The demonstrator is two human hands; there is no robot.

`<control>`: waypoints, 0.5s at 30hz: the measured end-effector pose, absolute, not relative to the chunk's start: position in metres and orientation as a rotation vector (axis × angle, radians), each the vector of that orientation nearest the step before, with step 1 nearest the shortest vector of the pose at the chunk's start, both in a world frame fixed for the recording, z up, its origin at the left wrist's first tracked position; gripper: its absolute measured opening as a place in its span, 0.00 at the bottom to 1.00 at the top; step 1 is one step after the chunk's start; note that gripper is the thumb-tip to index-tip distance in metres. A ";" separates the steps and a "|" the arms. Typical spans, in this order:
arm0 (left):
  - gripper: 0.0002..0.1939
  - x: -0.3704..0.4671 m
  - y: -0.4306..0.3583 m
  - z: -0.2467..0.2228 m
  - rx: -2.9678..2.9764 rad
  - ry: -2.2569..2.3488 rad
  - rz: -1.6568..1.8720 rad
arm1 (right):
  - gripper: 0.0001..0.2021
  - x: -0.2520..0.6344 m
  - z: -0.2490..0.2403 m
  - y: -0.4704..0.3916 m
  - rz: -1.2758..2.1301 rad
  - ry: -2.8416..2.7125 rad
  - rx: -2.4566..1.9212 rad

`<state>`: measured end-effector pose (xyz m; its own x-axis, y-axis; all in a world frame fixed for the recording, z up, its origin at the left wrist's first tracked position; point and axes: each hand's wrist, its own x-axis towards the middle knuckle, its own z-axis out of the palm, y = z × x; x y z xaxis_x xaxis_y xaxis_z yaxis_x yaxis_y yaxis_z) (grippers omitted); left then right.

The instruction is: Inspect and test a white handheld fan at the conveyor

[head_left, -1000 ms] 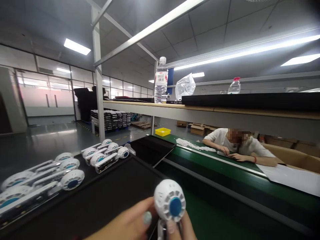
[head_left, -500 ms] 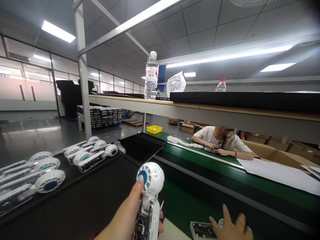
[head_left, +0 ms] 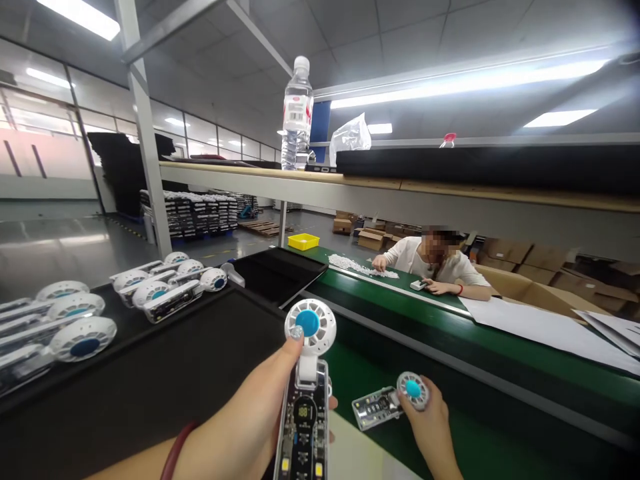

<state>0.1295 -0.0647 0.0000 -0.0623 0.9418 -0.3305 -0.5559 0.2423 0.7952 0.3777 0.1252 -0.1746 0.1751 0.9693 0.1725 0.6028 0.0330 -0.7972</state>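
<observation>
My left hand [head_left: 260, 417] grips a white handheld fan [head_left: 306, 393] upright, thumb against its round head with the blue hub; its clear handle shows a circuit board. My right hand [head_left: 431, 423] holds a second fan [head_left: 390, 400] by its round head, lying flat just over the green belt [head_left: 450, 373]. Both hands are near the bottom of the view, the left above a black tray [head_left: 165, 373].
Rows of finished fans [head_left: 165, 290] lie on the black tray at left. An empty black tray [head_left: 280, 270] sits beyond. A co-worker [head_left: 435, 267] works across the belt beside white parts [head_left: 360, 265] and paper sheets [head_left: 540, 327]. An overhead shelf [head_left: 350, 187] carries a water bottle [head_left: 296, 113].
My left hand turned the fan so its blue hub faces me and lifted it. My right hand let go of it, reached to the belt and picked up a second fan.
</observation>
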 end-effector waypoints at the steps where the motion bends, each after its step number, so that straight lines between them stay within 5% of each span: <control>1: 0.22 0.130 -0.064 -0.002 0.505 0.991 1.325 | 0.35 0.376 -0.169 0.121 0.549 -1.530 -1.583; 7: 0.22 0.131 -0.058 -0.012 0.573 0.923 1.341 | 0.39 0.359 -0.111 0.076 0.503 -1.408 -1.182; 10: 0.22 0.134 -0.058 -0.014 0.597 0.903 1.331 | 0.44 0.344 -0.086 0.051 0.786 -1.042 -1.064; 15: 0.19 0.131 -0.059 -0.008 0.664 0.948 1.317 | 0.39 0.324 -0.076 0.023 1.579 -0.625 -0.919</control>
<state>0.1306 -0.0591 -0.0080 -0.0119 0.9806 -0.1959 -0.4968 0.1642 0.8522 0.3243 0.0228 -0.0758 -0.0459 0.9736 -0.2235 -0.5570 -0.2107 -0.8033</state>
